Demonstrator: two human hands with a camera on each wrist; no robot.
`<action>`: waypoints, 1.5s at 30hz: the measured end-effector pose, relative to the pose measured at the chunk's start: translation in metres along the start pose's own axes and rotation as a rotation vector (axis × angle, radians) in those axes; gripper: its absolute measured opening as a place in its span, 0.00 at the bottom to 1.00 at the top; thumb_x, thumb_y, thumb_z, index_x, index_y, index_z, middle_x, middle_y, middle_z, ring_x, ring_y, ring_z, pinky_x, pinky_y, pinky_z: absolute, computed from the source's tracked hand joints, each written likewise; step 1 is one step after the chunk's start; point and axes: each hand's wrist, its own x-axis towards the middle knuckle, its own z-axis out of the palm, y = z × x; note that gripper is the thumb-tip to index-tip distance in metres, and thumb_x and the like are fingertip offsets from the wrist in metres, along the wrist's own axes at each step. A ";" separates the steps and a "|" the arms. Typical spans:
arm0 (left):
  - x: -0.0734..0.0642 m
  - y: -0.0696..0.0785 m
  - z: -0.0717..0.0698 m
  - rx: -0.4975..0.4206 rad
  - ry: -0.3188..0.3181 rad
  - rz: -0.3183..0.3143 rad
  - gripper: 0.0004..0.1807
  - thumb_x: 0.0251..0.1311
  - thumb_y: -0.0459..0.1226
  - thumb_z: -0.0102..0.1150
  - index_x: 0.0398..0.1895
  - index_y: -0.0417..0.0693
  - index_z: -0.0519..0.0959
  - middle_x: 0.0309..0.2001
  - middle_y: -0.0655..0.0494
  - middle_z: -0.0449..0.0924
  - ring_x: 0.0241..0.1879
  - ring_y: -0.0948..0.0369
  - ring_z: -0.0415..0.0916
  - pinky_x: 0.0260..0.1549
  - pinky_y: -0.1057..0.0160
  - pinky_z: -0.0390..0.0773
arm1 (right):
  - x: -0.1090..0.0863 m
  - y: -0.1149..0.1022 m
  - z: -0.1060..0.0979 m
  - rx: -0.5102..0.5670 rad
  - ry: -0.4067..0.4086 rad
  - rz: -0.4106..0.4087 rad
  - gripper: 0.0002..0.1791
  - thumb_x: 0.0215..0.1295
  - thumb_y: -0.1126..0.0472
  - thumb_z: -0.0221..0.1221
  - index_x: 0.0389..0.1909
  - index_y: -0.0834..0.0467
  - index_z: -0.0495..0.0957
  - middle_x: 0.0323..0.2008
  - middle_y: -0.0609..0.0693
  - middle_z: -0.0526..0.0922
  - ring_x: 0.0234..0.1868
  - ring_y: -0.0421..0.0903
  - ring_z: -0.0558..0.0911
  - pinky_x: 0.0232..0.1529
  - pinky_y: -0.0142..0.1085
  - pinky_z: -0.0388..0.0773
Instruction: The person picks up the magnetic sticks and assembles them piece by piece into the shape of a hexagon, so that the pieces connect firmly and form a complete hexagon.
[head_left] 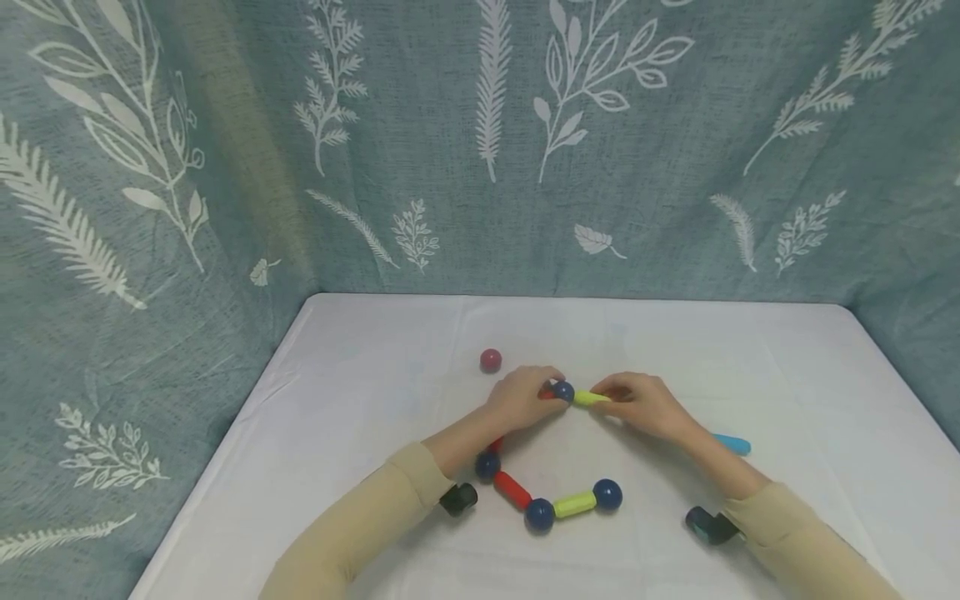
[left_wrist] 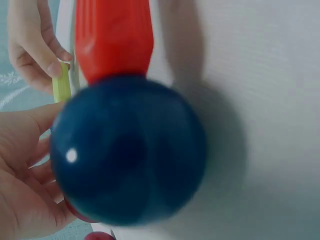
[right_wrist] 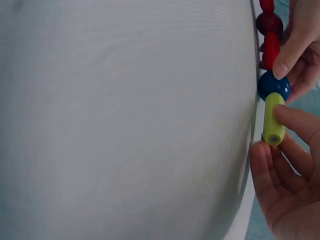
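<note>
My left hand (head_left: 521, 396) grips a dark blue ball (head_left: 563, 392), its thumb on the ball in the right wrist view. A red rod (right_wrist: 271, 50) joins that ball to a dark red ball (right_wrist: 269, 24). My right hand (head_left: 645, 404) pinches a yellow-green rod (head_left: 590, 398) whose far end touches the blue ball. Nearer me, the chain shows another blue ball (head_left: 487, 466), a red rod (head_left: 512, 490), a blue ball (head_left: 539, 515), a yellow-green rod (head_left: 574, 505) and an end blue ball (head_left: 607, 495). My left hand and forearm hide part of the chain in the head view.
A loose dark red ball (head_left: 491, 360) lies beyond my left hand on the white table (head_left: 390, 358). One light blue rod (head_left: 732, 444) shows partly from behind my right forearm. Patterned green-blue cloth (head_left: 450, 225) hangs behind the table and along its sides.
</note>
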 end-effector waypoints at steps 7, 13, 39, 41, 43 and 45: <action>-0.013 -0.007 -0.003 0.036 0.037 -0.040 0.21 0.58 0.45 0.67 0.54 0.51 0.79 0.46 0.57 0.82 0.46 0.59 0.78 0.44 0.61 0.78 | 0.005 -0.004 0.004 0.014 -0.014 -0.035 0.14 0.60 0.60 0.66 0.46 0.59 0.83 0.38 0.48 0.84 0.43 0.49 0.82 0.47 0.46 0.79; -0.021 -0.013 -0.007 0.096 0.046 -0.056 0.21 0.56 0.47 0.68 0.50 0.50 0.80 0.42 0.57 0.82 0.42 0.60 0.77 0.38 0.62 0.77 | 0.011 -0.006 0.009 0.039 -0.037 -0.092 0.12 0.59 0.62 0.67 0.44 0.59 0.84 0.36 0.47 0.84 0.41 0.47 0.82 0.46 0.45 0.79; -0.019 -0.035 -0.011 -0.027 0.052 0.008 0.15 0.57 0.48 0.68 0.44 0.52 0.86 0.40 0.61 0.86 0.44 0.61 0.80 0.46 0.61 0.77 | 0.030 -0.024 0.025 0.063 -0.064 -0.169 0.11 0.60 0.62 0.66 0.43 0.57 0.84 0.36 0.45 0.84 0.43 0.48 0.82 0.46 0.44 0.79; -0.020 -0.035 -0.011 -0.037 0.057 0.000 0.16 0.56 0.48 0.68 0.44 0.52 0.86 0.40 0.61 0.86 0.44 0.61 0.80 0.46 0.60 0.77 | 0.030 -0.025 0.026 0.063 -0.055 -0.160 0.10 0.60 0.62 0.66 0.43 0.57 0.84 0.36 0.45 0.84 0.43 0.48 0.83 0.46 0.45 0.79; -0.020 -0.035 -0.012 -0.040 0.063 0.001 0.15 0.56 0.48 0.69 0.43 0.51 0.86 0.40 0.60 0.86 0.44 0.61 0.80 0.46 0.60 0.77 | 0.030 -0.027 0.027 0.061 -0.045 -0.147 0.10 0.60 0.62 0.66 0.43 0.57 0.84 0.36 0.45 0.84 0.44 0.48 0.82 0.47 0.46 0.78; -0.021 -0.035 -0.012 -0.037 0.072 0.004 0.15 0.56 0.48 0.69 0.43 0.51 0.86 0.40 0.60 0.86 0.43 0.60 0.80 0.45 0.61 0.77 | 0.029 -0.028 0.029 0.056 -0.038 -0.131 0.10 0.60 0.61 0.67 0.43 0.56 0.84 0.36 0.45 0.83 0.44 0.48 0.82 0.47 0.46 0.78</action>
